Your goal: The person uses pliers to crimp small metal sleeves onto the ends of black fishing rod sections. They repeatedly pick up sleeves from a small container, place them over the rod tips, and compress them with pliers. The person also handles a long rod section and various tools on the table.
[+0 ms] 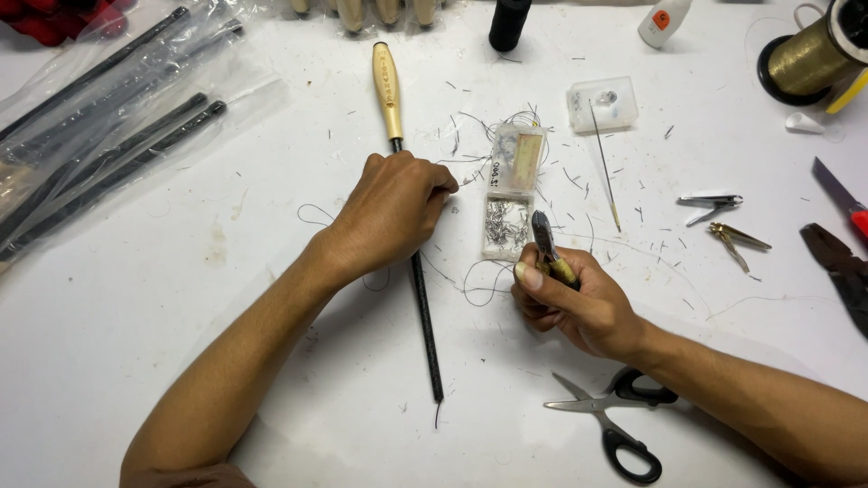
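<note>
My left hand [393, 210] rests closed over a thin black rod [425, 325] that has a pale wooden handle [387, 89]; the rod runs from the table's far middle toward me. My right hand [574, 298] grips small pliers [545, 242], jaws pointing away from me, beside a small clear plastic box [512, 190] with tiny metal parts inside. Dark thread [479, 285] loops on the white table [181, 298] between the two hands.
Black-handled scissors [615, 420] lie near my right forearm. Nail clippers [710, 203], a brass clip [737, 239], a long needle [604, 167], another clear box [603, 104], a gold thread spool [809, 59], a black spool [509, 23] and bagged black rods [99, 136] surround the work area.
</note>
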